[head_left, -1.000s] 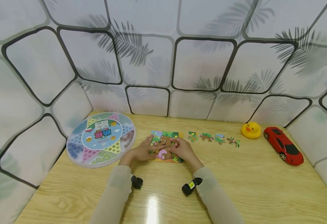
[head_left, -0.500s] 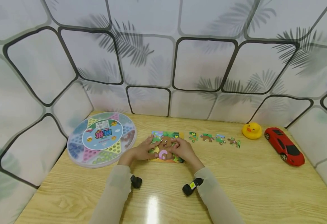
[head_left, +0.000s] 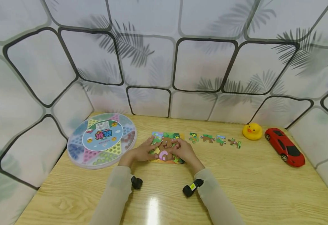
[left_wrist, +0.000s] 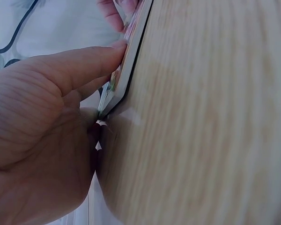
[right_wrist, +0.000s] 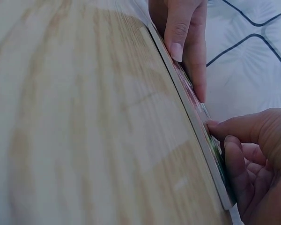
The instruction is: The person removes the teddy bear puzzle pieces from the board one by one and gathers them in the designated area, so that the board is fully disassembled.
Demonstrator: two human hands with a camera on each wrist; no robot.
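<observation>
A bear jigsaw puzzle (head_left: pixel 165 145) lies flat on the table in its tray, whose pale edge (right_wrist: pixel 196 126) shows in the right wrist view. My left hand (head_left: pixel 145 151) rests over its left side, fingers extended, thumb (left_wrist: pixel 96 63) at the near edge. On the right side, my right hand (head_left: pixel 184 150) has thumb and forefinger spread across a puzzle piece among the bear's parts, the other fingers curled; the hand hides most of that piece. Right of the tray, loose puzzle pieces lie in a row, including a brown one (head_left: pixel 207 138) and a green-and-blue one (head_left: pixel 221 139).
A round Chinese checkers set (head_left: pixel 102 140) lies at the left on the wooden table (head_left: pixel 237 190). At the right sit a yellow rubber duck (head_left: pixel 252 131) and a red toy car (head_left: pixel 285 147). A patterned cloth wall (head_left: pixel 150 72) rises behind the table.
A second ago my left fingers reached further across the bear; they have since drawn back leftward, uncovering its face and belly. My right hand keeps its place on the puzzle.
</observation>
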